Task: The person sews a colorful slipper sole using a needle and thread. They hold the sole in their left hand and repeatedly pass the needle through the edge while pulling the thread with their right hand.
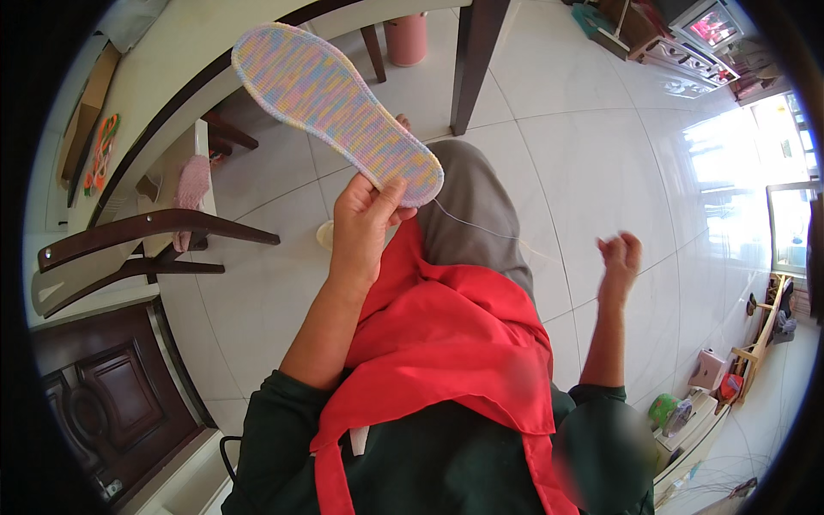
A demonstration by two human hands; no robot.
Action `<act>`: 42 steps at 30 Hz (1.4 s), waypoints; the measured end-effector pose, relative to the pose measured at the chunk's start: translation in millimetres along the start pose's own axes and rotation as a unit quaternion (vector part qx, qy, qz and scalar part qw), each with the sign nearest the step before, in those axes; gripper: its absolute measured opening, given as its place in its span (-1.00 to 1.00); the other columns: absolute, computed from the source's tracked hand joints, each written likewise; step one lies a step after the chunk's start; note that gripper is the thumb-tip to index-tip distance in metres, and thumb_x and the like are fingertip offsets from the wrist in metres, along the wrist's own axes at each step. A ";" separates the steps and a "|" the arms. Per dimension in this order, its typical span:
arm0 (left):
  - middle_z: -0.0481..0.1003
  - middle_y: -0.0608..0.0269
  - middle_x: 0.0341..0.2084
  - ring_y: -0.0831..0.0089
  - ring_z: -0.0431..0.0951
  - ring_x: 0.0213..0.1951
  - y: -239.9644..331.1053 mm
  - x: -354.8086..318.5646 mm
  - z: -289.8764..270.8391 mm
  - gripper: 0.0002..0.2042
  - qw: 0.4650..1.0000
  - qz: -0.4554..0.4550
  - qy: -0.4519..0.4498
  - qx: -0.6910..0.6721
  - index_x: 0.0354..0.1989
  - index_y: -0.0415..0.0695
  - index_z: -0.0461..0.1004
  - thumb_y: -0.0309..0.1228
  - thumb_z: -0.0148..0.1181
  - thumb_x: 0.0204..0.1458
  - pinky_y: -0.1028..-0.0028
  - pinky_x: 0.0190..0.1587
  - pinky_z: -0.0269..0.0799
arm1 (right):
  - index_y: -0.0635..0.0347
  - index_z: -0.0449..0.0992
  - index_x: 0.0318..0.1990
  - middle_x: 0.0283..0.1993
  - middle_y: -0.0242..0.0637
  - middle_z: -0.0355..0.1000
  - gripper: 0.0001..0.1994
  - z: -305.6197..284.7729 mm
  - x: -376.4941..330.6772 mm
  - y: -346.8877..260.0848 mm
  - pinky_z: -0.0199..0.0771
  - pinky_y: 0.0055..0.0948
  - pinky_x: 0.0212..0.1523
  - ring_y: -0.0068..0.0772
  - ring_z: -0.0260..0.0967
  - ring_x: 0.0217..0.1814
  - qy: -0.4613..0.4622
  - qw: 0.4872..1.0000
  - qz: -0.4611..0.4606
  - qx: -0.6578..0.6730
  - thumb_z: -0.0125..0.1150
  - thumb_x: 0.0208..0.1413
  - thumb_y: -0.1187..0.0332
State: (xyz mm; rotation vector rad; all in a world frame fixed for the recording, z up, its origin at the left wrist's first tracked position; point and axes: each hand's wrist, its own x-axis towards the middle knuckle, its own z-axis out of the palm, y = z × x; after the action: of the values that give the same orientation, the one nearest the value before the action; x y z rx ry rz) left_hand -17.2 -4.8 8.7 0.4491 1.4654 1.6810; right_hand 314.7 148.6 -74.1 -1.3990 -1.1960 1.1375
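Observation:
A knitted-look insole (330,103) in mottled pink, yellow and blue, with a pale edge, is held up in front of me. My left hand (367,221) pinches its narrower near end, thumb on top and fingers underneath. From that end a thin pale thread (481,228) runs across my knee to the right and fades against the floor tiles. Out to the right, my right hand (620,257) is raised apart from the insole, its fingers curled together and slightly blurred. Whatever they pinch is too small to make out.
A red apron (446,343) covers my lap over grey trousers. A pale table (193,51) with a dark edge stands ahead and left, beside a dark wooden chair (154,225). A pink bin (405,40) stands beyond. Small furniture and a green fan (669,412) are at right.

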 end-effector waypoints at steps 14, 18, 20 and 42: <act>0.50 0.31 -0.30 0.62 0.49 -0.29 -3.6 -15.1 5.4 -0.80 1.000 0.003 -0.008 -0.012 -0.14 -0.21 0.45 -0.41 0.12 0.10 0.58 -0.26 0.47 | 0.14 0.52 -0.34 -0.35 -0.32 0.25 -0.86 150.6 -105.0 -103.9 0.33 -0.45 -0.47 -0.39 0.28 -0.44 -0.273 0.890 -0.340 -0.129 0.23 -0.10 0.56; 0.50 0.30 -0.30 0.62 0.49 -0.29 -5.0 -15.8 6.0 -0.80 1.000 0.010 -0.014 -0.011 -0.15 -0.22 0.45 -0.41 0.12 0.10 0.59 -0.26 0.47 | 0.15 0.51 -0.35 -0.36 -0.33 0.25 -0.86 154.6 -104.5 -100.6 0.34 -0.44 -0.44 -0.37 0.28 -0.41 -0.261 0.882 -0.370 -0.133 0.24 -0.12 0.56; 0.50 0.30 -0.30 0.62 0.49 -0.29 -5.1 -15.7 5.9 -0.80 1.000 0.017 -0.018 -0.009 -0.15 -0.22 0.45 -0.41 0.12 0.10 0.59 -0.26 0.46 | 0.15 0.51 -0.36 -0.37 -0.33 0.25 -0.86 155.7 -104.3 -100.9 0.34 -0.44 -0.43 -0.37 0.28 -0.40 -0.257 0.879 -0.377 -0.140 0.24 -0.13 0.55; 0.50 0.30 -0.31 0.64 0.47 -0.32 -9.4 -13.9 8.3 -0.82 0.997 0.067 -0.020 0.038 -0.16 -0.27 0.44 -0.47 0.11 0.09 0.59 -0.24 0.44 | 0.13 0.46 -0.38 -0.36 -0.38 0.24 -0.84 160.0 -100.1 -103.4 0.37 -0.42 -0.43 -0.38 0.31 -0.36 -0.237 0.788 -0.502 -0.267 0.16 -0.22 0.52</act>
State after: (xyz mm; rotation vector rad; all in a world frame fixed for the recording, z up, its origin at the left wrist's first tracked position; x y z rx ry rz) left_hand 0.3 -10.6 5.5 0.6326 1.5009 1.7150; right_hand 134.8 71.0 14.9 -0.5740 -2.3643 0.3507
